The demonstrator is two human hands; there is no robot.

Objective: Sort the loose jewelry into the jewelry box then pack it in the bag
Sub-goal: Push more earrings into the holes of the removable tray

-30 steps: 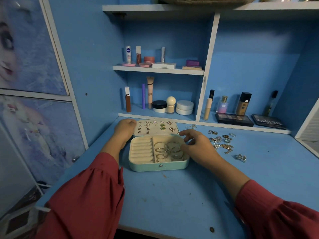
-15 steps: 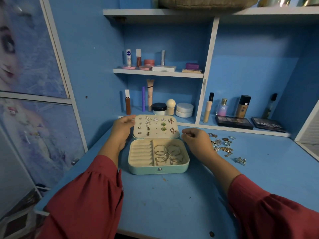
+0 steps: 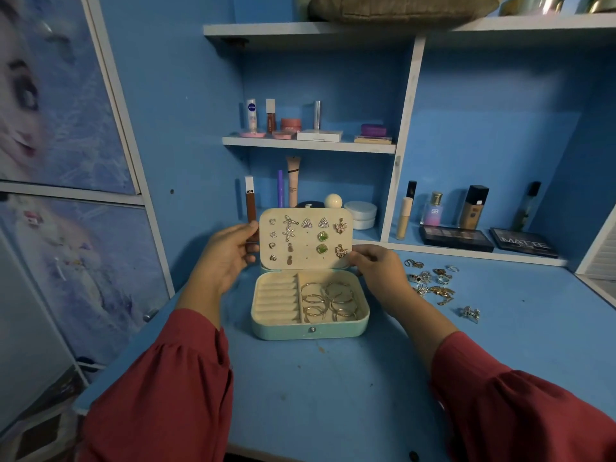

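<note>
Both hands grasp lid edges: left hand, right hand (jewelry box open, lid upright).

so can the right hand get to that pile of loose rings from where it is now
Probably yes. The right hand holds the lid's right edge, and the loose rings lie just to its right on bare desk, nothing between. It must let go of the lid first.

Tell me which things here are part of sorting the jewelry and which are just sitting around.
Part of the job: jewelry box, its lid held by left hand and right hand, hoop earrings, loose jewelry.

Just lying about: eyeshadow palettes, perfume bottle, cream jars, lip balm.
</note>
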